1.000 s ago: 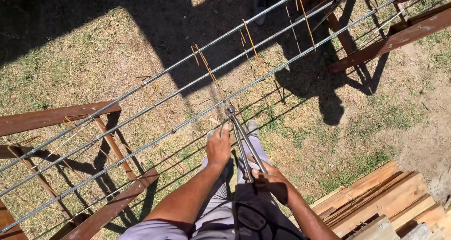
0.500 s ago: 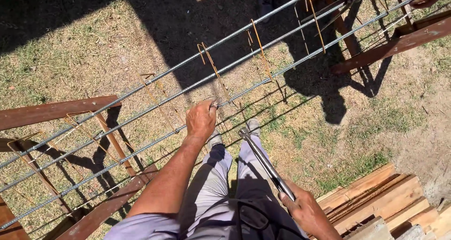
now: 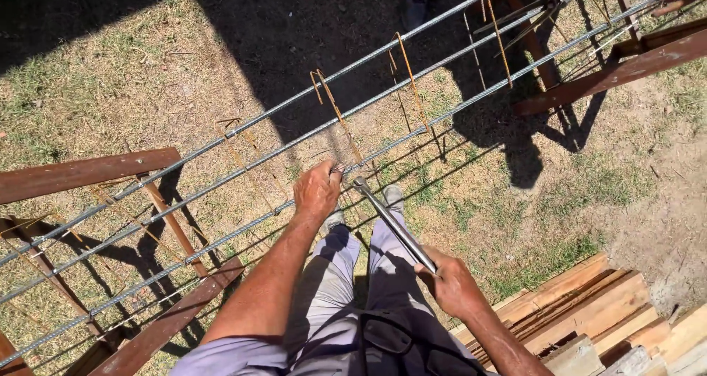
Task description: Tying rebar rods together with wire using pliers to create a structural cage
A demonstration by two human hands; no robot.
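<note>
Rebar (image 3: 243,125) ends past frame edges

No pkgs, labels, signs or screens anywhere in view.
</note>
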